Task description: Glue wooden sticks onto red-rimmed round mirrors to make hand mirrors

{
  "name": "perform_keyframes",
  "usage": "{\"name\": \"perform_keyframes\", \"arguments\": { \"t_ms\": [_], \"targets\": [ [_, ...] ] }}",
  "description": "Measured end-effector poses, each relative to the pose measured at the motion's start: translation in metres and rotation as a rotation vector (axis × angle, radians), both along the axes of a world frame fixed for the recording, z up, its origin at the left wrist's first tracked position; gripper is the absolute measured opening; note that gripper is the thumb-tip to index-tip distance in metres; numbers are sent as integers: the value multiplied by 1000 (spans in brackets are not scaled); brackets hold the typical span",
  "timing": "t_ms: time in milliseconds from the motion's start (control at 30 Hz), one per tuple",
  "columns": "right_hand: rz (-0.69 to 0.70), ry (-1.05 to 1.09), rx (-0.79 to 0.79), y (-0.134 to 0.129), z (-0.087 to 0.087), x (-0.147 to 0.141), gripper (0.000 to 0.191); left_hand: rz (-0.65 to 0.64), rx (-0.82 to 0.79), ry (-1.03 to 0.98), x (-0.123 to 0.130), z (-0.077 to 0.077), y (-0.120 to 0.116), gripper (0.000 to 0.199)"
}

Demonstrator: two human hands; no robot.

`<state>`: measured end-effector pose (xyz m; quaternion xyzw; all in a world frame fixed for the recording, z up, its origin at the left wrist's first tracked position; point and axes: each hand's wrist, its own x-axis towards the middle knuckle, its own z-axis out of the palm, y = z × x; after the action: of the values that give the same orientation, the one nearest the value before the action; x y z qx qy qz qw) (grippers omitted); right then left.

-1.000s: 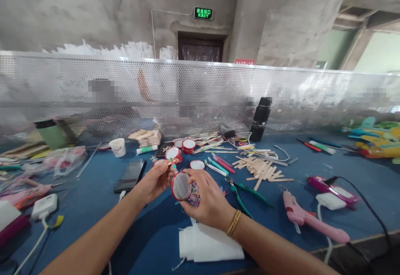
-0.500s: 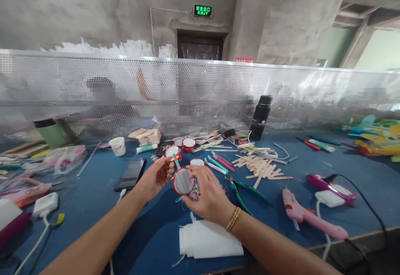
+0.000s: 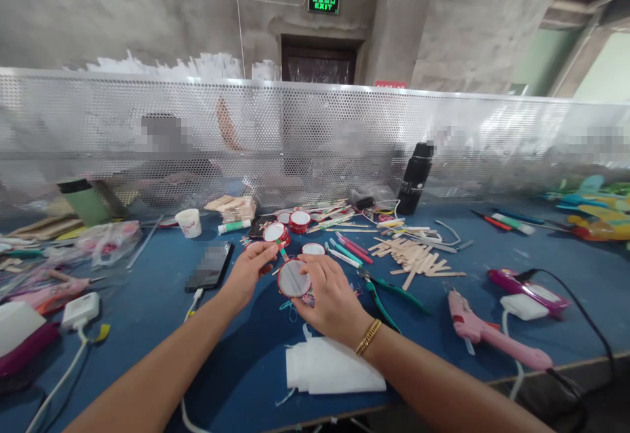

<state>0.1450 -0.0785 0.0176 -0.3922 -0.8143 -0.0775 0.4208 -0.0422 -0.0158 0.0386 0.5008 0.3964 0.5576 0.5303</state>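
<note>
Right fingers (image 3: 319,271) gripped the red-rimmed disc (image 3: 292,279), left fingers (image 3: 262,256) the coloured stick (image 3: 282,250); apparent positioning next called for steadiness.

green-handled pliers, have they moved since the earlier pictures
No. Against the black bottle and the wooden sticks, the green-handled pliers lie in the same place; only the camera view has shifted slightly.

The room is a bit dim and grey. The exit sign (image 3: 323,2) glows green, and white shine spots the metal screen (image 3: 497,132). A soft, dark shadow lies on the blue table (image 3: 239,367) below the left hand (image 3: 250,274) and right hand (image 3: 331,294). Colourful things (image 3: 598,218) at the far right look blurry and stretched.
</note>
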Motion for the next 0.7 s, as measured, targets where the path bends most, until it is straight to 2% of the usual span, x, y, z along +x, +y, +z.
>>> {"name": "perform_keyframes", "arguments": {
  "t_ms": [367, 700],
  "targets": [
    [-16, -66, -2, -2, -2, -1, 40, 154, 250, 218, 4, -6, 2, 26],
    [-22, -100, -13, -5, -4, -3, 35, 202, 351, 353, -2, -14, 10, 20]
  ]
}}
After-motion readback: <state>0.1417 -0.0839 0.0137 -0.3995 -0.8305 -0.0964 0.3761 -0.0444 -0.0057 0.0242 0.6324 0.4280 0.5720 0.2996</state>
